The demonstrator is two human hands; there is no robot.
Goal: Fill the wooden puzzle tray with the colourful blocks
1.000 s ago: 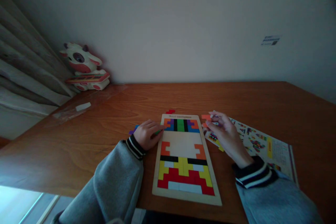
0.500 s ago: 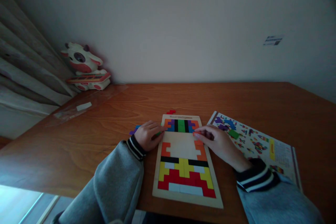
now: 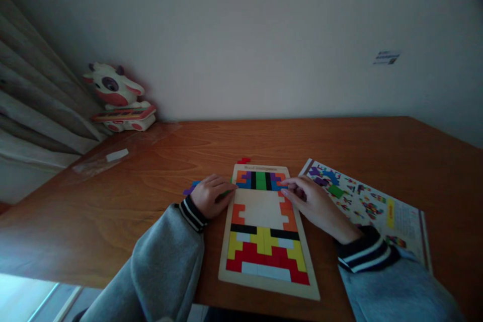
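Note:
A wooden tray puzzle [image 3: 264,206] lies on the table, with a pale bare area between its coloured blocks. At its left rim rests my left hand [image 3: 212,195], fingers stretched out and fingertips touching the edge. My right hand [image 3: 307,196] is over the right rim, thumb and index finger slightly apart. Just below its thumb is an orange-red block [image 3: 282,194], partly covered. Green and blue blocks [image 3: 260,181] fill the upper rows. Orange blocks [image 3: 290,217] line the sides, while black, yellow, white and red blocks [image 3: 273,256] fill the lower part.
A printed sheet [image 3: 372,206] lies right of the tray, with a green block [image 3: 335,191] on or printed on it. Purple and blue blocks [image 3: 190,189] lie beside my left hand. A red block [image 3: 243,160] sits behind the tray. A cow toy [image 3: 119,98] stands at back left.
My right thumb and index finger have parted and drawn slightly right, leaving the orange-red block on the right side of the tray. My left hand stays at the left rim.

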